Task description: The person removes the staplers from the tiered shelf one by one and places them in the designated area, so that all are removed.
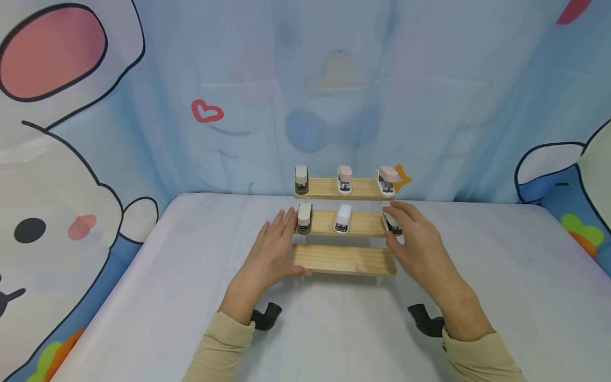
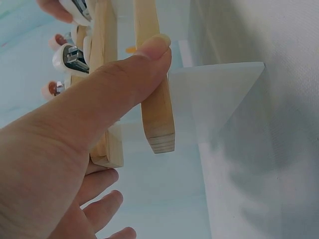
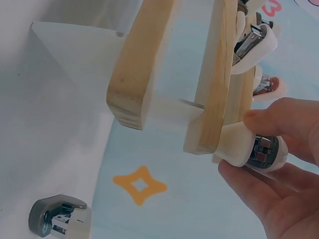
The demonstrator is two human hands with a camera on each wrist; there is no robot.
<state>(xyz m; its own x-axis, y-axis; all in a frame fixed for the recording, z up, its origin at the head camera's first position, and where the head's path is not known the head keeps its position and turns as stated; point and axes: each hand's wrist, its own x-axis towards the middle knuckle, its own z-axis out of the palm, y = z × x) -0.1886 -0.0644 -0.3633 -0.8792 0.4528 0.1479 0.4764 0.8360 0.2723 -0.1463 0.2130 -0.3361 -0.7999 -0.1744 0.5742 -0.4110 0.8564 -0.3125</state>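
Observation:
A three-step wooden stand carries small staplers. My right hand (image 1: 422, 249) pinches a white stapler (image 3: 238, 144) between thumb and fingers at the right end of the middle board (image 1: 366, 224). In the right wrist view its base is against that board. My left hand (image 1: 268, 252) is at the stand's left end, thumb resting on the bottom board (image 1: 343, 259) and fingers extended beside the middle one. A cream-topped stapler (image 1: 304, 217) stands close to those fingers, and a white stapler (image 1: 342, 218) occupies the middle of the same board.
The top board (image 1: 322, 187) bears a white-and-dark stapler (image 1: 301, 179) and two pink ones, a middle one (image 1: 345, 180) and a right one (image 1: 387, 180). Translucent supports (image 2: 219, 89) hold the boards. A grey-and-white stapler (image 3: 60, 216) appears low in the right wrist view. Behind hangs a blue printed curtain (image 1: 267, 132).

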